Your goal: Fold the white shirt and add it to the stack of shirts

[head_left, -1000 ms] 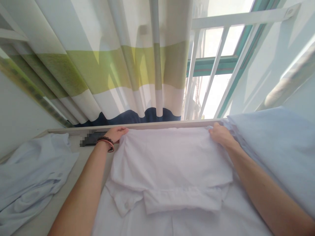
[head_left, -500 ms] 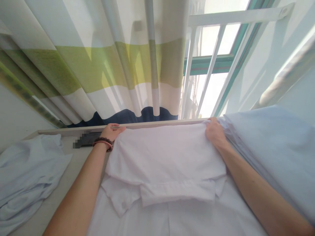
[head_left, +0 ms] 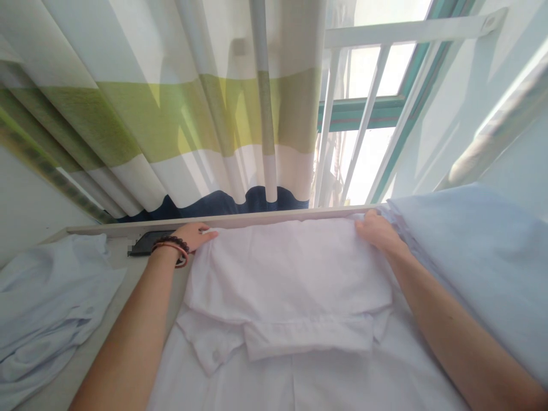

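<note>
A folded white shirt [head_left: 291,268] lies on the flat surface before me, its collar [head_left: 308,339] toward me and its folded edge at the far side. My left hand [head_left: 192,235] is at the shirt's far left corner, thumb and fingers closed on the cloth. On the far right corner, my right hand [head_left: 375,228] grips the fabric, with the fingertips partly hidden. Beneath the folded shirt spreads more white cloth [head_left: 265,382]. A dark flat object [head_left: 148,244], partly blurred out, lies behind my left wrist.
Crumpled white clothing [head_left: 47,297] lies at the left. A pile of pale folded cloth [head_left: 475,251] borders my right arm. Along the back runs a raised ledge [head_left: 265,217], with a striped curtain [head_left: 171,114] and white window bars [head_left: 363,114] behind it.
My left hand has shifted slightly left and down at the corner, uncovering a bit less of the dark object. The shirt's far edge has dropped slightly toward me.
</note>
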